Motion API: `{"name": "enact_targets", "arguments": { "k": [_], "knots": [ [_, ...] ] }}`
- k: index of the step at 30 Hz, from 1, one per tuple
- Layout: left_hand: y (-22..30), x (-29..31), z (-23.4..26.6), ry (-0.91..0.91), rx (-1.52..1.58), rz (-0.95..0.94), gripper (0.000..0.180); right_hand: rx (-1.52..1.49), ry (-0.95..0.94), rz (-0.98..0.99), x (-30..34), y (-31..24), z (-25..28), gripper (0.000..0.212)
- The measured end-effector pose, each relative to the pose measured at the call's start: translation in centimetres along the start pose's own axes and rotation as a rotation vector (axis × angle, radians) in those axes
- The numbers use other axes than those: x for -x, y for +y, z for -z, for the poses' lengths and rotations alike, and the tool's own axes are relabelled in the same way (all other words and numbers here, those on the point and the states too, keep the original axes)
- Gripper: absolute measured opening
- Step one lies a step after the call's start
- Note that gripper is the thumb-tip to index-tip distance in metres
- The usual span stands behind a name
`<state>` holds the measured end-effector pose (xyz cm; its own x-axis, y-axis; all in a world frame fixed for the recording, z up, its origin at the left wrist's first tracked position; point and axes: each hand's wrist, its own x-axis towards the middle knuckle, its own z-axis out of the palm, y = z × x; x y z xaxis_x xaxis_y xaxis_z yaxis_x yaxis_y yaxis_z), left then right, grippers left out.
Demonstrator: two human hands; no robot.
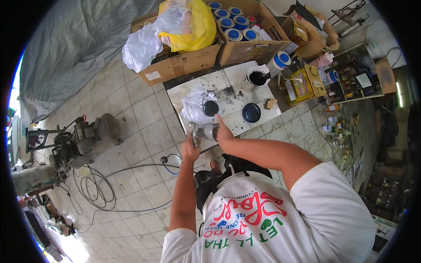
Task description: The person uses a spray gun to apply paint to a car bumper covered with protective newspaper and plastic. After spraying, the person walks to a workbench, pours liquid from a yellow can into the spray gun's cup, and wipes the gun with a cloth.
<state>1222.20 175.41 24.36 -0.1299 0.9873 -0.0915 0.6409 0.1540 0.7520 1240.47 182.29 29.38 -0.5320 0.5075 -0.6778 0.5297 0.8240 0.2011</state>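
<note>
Both my hands meet over the near edge of a paint-stained board. My left hand point(191, 147) is closed around a metal spray gun point(194, 129). Fingers of my right hand point(225, 135) wrap the dark end of the gun's grey metal cup point(207, 131), with the index finger stretched forward. Just beyond that fingertip, a small round black-topped lid or cup point(210, 108) rests on crumpled white paper point(193, 105). To the right lies a larger glossy black lid point(251, 112). Farther back stands an opened can point(250, 82) with black paint inside.
Behind the board are a cardboard box point(180, 65) with plastic bags and another point(245, 51) with several blue-lidded cans. A yellow tin point(302, 85) stands right of the board. At left, an air compressor point(90, 136) sits on the tiles, with a coiled hose point(98, 204) nearby.
</note>
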Motion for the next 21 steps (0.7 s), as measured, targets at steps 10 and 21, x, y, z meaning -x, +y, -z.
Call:
{"name": "enact_targets", "arguments": {
  "k": [10, 21],
  "knots": [
    [0.5, -0.9, 0.7, -0.060, -0.023, 0.013, 0.031, -2.102, -0.192, 0.113, 2.2, 2.6, -0.1, 0.086],
    [-0.6, -0.6, 0.2, -0.128, -0.063, 0.008, 0.031, -0.326, -0.228, 0.088, 2.9, 2.1, 4.1, 0.068]
  ]
}}
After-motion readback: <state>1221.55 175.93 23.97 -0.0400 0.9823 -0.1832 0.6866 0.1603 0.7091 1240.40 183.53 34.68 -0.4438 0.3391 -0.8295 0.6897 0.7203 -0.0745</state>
